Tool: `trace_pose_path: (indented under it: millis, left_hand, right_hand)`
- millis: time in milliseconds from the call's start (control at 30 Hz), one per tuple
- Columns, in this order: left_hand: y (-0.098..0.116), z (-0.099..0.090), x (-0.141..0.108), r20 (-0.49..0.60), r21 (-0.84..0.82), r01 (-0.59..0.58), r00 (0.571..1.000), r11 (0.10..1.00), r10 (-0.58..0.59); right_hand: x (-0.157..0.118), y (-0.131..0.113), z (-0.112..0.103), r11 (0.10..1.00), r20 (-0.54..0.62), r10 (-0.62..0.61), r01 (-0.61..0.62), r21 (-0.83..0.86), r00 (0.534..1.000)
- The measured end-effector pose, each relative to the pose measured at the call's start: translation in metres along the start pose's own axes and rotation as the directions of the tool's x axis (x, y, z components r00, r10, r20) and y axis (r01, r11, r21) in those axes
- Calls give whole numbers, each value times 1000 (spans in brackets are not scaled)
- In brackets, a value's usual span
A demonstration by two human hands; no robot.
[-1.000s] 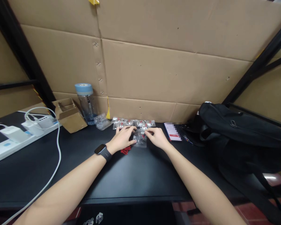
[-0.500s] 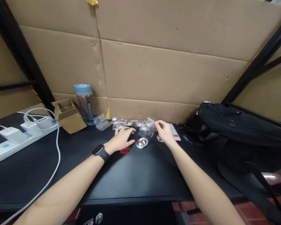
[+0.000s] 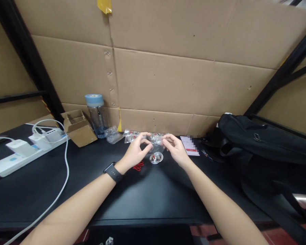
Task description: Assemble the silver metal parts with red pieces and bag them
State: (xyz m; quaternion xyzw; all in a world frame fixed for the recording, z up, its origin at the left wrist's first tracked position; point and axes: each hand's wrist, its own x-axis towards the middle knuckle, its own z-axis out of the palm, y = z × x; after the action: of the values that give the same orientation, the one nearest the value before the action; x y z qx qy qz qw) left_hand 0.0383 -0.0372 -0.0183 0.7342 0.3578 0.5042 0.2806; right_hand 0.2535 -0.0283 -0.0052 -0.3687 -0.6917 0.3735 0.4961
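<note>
My right hand (image 3: 176, 151) pinches a crumpled clear plastic bag (image 3: 157, 147) between thumb and fingers, just above the table. Facing it from the other side, my left hand (image 3: 138, 149) has thumb and forefinger curved apart at the bag's edge; whether it touches the film is unclear. Below the bag lie round silvery metal discs (image 3: 156, 158) with a bit of red on top, overlapping each other. A looped red cord (image 3: 138, 166) lies partly under my left hand. Behind the hands, several clear packets (image 3: 130, 136) with shiny round pieces rest along the cardboard.
To the left stand a blue-lidded bottle (image 3: 95, 115), an open cardboard box (image 3: 80, 129) and a white power strip (image 3: 22, 154) with cables. A white and red card (image 3: 190, 145) lies right of my hand, beside a black backpack (image 3: 265, 146). Cardboard (image 3: 168, 85) walls the back.
My left hand has lifted off the table area by the packets and come toward the bag. My right hand has brought the bag slightly left and nearer. The view has shifted a little.
</note>
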Motion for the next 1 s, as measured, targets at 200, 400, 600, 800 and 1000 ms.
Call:
trace_pose_path:
  millis: [200,400,600,800,1000]
  left_hand:
    - [-2,-2,0,-29,-10,-15,999,1000,15]
    - [9,-7,0,33,19,-75,997,997,74]
    - [18,-13,-1,146,125,-197,973,973,178]
    - [24,-15,-2,164,158,-226,966,961,201]
    - [24,-20,-2,168,157,-193,972,969,166]
  right_hand:
    - [-2,1,3,999,-45,-2,4,52,999]
    - [-1,-1,-3,996,7,-1,1,89,1000]
    - [-4,-8,-6,988,-9,-142,142,57,990]
    - [-5,-17,-12,966,99,-243,250,-67,965]
    - [-4,-15,-16,980,100,-144,156,-123,985]
